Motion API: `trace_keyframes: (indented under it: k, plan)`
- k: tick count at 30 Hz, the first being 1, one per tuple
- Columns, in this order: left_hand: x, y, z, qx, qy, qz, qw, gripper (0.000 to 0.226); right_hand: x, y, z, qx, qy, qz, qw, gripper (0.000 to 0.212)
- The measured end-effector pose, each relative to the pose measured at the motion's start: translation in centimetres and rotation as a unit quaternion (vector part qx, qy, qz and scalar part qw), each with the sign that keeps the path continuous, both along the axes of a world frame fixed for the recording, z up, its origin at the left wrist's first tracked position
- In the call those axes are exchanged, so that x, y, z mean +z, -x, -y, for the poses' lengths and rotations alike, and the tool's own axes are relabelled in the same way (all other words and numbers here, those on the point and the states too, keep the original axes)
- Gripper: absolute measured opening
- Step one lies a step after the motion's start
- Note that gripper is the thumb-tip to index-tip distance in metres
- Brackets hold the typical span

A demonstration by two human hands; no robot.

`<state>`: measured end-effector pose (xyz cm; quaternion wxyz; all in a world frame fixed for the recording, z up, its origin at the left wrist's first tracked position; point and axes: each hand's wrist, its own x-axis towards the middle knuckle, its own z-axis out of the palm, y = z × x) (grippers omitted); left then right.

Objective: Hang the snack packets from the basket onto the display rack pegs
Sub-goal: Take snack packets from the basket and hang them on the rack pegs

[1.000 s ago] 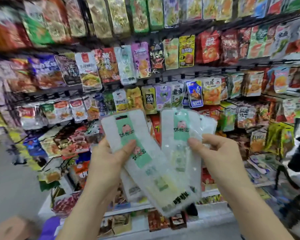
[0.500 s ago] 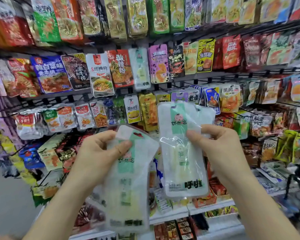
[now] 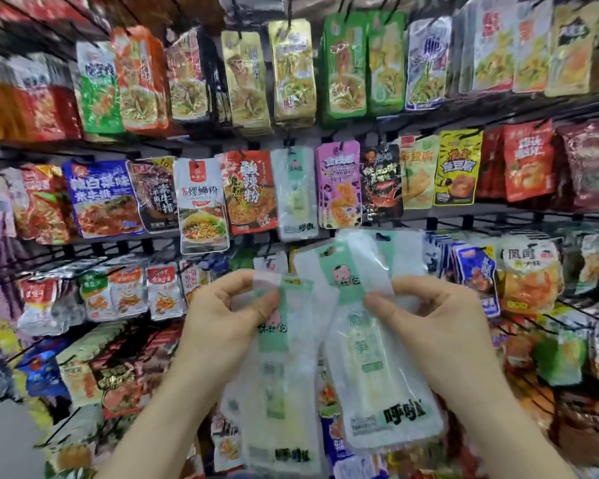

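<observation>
My left hand (image 3: 222,326) and right hand (image 3: 440,326) each pinch a clear green-striped plastic packet (image 3: 377,368); I'd square one's top hole to the peg above the far matching hung packet (image 3: 296,195).

The left packet (image 3: 277,368) and right packet (image 3: 377,357) are showing frosted white film, each carrying a mint-green stripe and black lettering at the bottom. The right one is also showing a pink baby face. The rack (image 3: 498,212) is showing black wire. It is holding a white-and-green packet (image 3: 296,195), a purple packet (image 3: 339,188), a yellow packet (image 3: 459,167) with black streaks, a blue packet (image 3: 101,198) and, at its top edge, 2 green packets (image 3: 346,67).
</observation>
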<state>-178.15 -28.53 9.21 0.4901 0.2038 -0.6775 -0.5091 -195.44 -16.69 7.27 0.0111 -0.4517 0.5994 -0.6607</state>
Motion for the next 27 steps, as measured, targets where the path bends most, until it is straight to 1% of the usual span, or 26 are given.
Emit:
trace_keyframes:
  k: [3,5,6,7,8,10,11,12,13,15,17,18,19,21,22,24,25,27]
  plan:
    - [1.4,3.1,1.7,0.026,-0.012,-0.025,0.999,0.01,1.1,3.0,2.7,0.029,0.009,-0.01,0.999,0.007]
    - [2.0,4.7,3.0,0.041,-0.017,-0.021,0.999,0.031,1.8,4.2,4.1,0.051,0.03,-0.006,0.998,0.016]
    - [2.3,5.6,3.7,0.052,-0.019,-0.017,0.998,0.039,2.2,4.9,4.9,0.058,0.038,0.0,0.998,0.02]
    - [2.5,6.5,4.4,0.066,-0.018,-0.014,0.998,0.042,2.4,5.6,5.7,0.06,0.038,0.007,0.997,0.025]
    - [2.7,7.3,5.1,0.083,-0.016,-0.008,0.996,0.041,2.6,6.2,6.4,0.069,0.032,0.02,0.997,0.027]
    - [3.2,8.6,6.5,0.113,0.004,0.011,0.994,0.029,3.0,7.3,8.0,0.096,0.018,0.043,0.994,0.016]
    - [3.5,9.1,7.1,0.12,0.027,0.03,0.992,0.021,3.1,7.7,8.7,0.101,0.017,0.046,0.994,0.014]
    - [3.9,9.4,7.7,0.126,0.052,0.052,0.989,0.015,3.2,8.1,9.4,0.099,0.024,0.045,0.994,0.018]
    - [4.3,9.4,8.2,0.133,0.071,0.07,0.986,0.013,3.2,8.4,10.0,0.095,0.034,0.045,0.994,0.024]
    - [5.3,9.1,8.9,0.14,0.086,0.076,0.983,0.022,3.3,8.8,10.9,0.085,0.039,0.052,0.994,0.028]
    - [6.2,8.6,9.4,0.132,0.09,0.08,0.984,0.036,3.4,8.7,11.6,0.084,0.036,0.048,0.995,0.031]
    - [6.5,8.5,9.8,0.12,0.095,0.089,0.984,0.038,3.4,8.5,12.0,0.082,0.035,0.044,0.995,0.032]
    - [6.7,8.4,10.2,0.108,0.099,0.101,0.984,0.035,3.4,8.2,12.4,0.077,0.036,0.04,0.996,0.034]
    - [7.1,8.3,11.2,0.084,0.101,0.125,0.983,0.019,3.6,7.5,13.3,0.07,0.036,0.038,0.996,0.035]
    - [7.3,8.3,11.7,0.073,0.096,0.127,0.985,0.014,3.8,7.2,13.7,0.069,0.035,0.04,0.996,0.032]
    - [7.8,8.1,13.0,0.058,0.084,0.115,0.988,0.009,4.2,6.8,14.3,0.074,0.021,0.037,0.996,0.018]
    - [8.1,8.0,13.6,0.052,0.086,0.113,0.988,0.007,4.5,6.6,14.5,0.083,0.01,0.032,0.996,0.018]
    - [8.8,7.8,14.7,0.04,0.096,0.114,0.988,0.008,5.0,6.8,14.9,0.097,-0.013,0.02,0.995,0.047]
